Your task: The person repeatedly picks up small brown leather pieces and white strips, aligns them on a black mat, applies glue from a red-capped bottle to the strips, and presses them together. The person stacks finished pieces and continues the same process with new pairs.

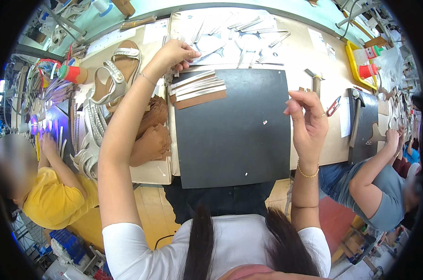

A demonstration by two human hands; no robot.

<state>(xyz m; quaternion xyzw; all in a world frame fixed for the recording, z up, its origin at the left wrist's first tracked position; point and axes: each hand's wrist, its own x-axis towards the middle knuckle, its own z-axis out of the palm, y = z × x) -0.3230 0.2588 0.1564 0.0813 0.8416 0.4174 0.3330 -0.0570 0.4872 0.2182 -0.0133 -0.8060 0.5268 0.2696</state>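
Observation:
My left hand [176, 55] reaches over the far left corner of the black board [235, 135], its thumb and forefinger pinching a pale silvery strip [212, 50]. Just below it, several silvery strips [200, 86] lie side by side on a brown piece [203, 99] at the board's far left. Above the board's right edge is my right hand [309, 119], thumb and forefinger drawn together. Whatever is between those fingertips, if anything, is too small to make out. More loose strips [249, 23] lie scattered on the white sheet beyond the board.
Stacked brown pieces [151, 144] and pale sandals [110, 81] lie left of the board. To the right are a hammer [317, 84], red snips [333, 106] and a yellow tray [356, 65] with bottles. Co-workers sit on both sides, one in a yellow shirt [57, 193].

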